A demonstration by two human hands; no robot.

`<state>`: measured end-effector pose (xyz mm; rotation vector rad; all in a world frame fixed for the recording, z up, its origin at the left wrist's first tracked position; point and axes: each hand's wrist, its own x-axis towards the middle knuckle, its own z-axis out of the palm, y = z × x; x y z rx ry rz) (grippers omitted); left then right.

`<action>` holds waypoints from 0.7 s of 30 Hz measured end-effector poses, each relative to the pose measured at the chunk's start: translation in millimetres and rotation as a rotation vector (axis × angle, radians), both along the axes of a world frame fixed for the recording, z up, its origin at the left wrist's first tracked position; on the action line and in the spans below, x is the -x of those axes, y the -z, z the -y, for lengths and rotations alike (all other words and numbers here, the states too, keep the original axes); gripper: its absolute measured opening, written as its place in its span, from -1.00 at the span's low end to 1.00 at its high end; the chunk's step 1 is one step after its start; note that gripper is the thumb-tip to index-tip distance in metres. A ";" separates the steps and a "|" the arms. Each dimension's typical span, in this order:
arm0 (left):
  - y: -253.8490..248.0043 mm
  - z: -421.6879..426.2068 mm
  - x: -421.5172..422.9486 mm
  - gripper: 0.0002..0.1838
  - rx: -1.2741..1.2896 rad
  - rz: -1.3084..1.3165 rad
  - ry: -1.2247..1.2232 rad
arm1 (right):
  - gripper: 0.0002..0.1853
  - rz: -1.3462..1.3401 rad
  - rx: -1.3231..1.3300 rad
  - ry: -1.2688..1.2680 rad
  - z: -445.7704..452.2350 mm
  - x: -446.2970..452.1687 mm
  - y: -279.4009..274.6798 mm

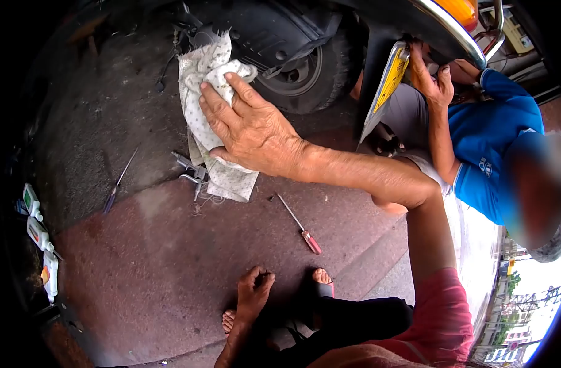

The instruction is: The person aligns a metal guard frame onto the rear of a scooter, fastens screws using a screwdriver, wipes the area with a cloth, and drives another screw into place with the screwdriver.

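My right hand (256,132) reaches forward and grips a white speckled cloth (219,80), bunched under its fingers beside the vehicle's wheel. The cloth's lower end (231,183) hangs down toward the floor. Close to that end lies a metal tool with a curved lever (194,170), partly covered by the cloth. My left hand (254,291) is low, near my feet, its fingers curled into a loose fist; no object shows in it. Between the two hands, a screwdriver with a red handle (308,240) lies on the floor.
A dark-handled screwdriver (113,195) lies farther left. Several bottles (38,233) line the left edge. Ahead are a dark wheel (305,76) and a yellow number plate (391,76). At the right, a person in a blue shirt (492,135) crouches with a hand near the plate.
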<state>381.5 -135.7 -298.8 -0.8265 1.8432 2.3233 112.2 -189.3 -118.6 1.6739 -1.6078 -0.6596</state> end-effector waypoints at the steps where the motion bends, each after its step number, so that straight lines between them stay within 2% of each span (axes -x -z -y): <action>1: 2.1 -1.0 -0.8 -0.88 0.003 -0.004 -0.007 | -0.24 -0.013 0.044 -0.021 0.9 3.7 -4.7; 6: 7.1 -0.2 -4.5 -0.89 -0.041 -0.001 -0.026 | -0.31 -0.009 0.338 0.116 -3.4 49.3 -45.3; 7: 6.2 0.2 -4.2 -0.89 -0.039 -0.003 -0.031 | -0.22 0.034 0.427 -0.015 -2.3 77.4 -48.1; 8: 5.6 0.2 -3.7 -0.89 -0.051 0.002 -0.030 | -0.29 0.005 0.431 0.187 -3.9 76.5 -62.5; 10: 6.1 0.7 -3.3 -0.89 -0.072 0.015 -0.028 | -0.29 0.145 0.424 0.235 -8.4 96.5 -70.4; 14: 13.4 -1.2 -7.2 -0.88 -0.022 -0.015 -0.033 | -0.28 0.084 0.586 0.190 -12.5 90.1 -69.0; 15: 14.3 -0.3 -7.7 -0.88 -0.009 -0.021 -0.037 | -0.26 0.108 0.636 0.283 -15.5 79.5 -67.6; 18: 19.6 2.4 -9.0 -0.88 0.000 0.007 -0.059 | -0.19 0.141 0.697 0.233 -33.4 69.1 -56.8; 21: 20.6 3.8 -5.9 -0.87 -0.015 0.030 -0.068 | -0.22 0.196 0.752 0.228 -27.4 83.0 -58.4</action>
